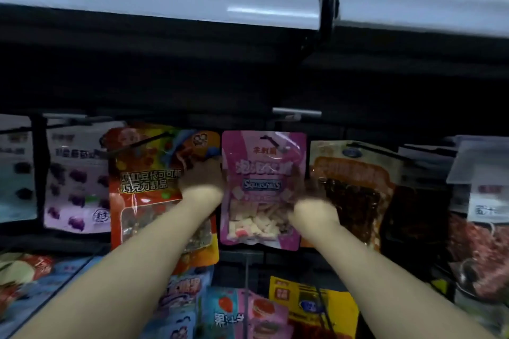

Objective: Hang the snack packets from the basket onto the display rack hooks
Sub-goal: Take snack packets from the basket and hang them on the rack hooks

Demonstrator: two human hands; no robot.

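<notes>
Both hands, left [202,176] and right [311,208], pinch the pink packet [261,187] by its side edges; light, crinkly, likely slippery, best steadied near its top hole.

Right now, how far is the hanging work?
Done: the pink packet seems hung on its hook. In hand: the left hand and the right hand are at its sides, grip blurred. Left: unknown, because no basket is in view.
</notes>
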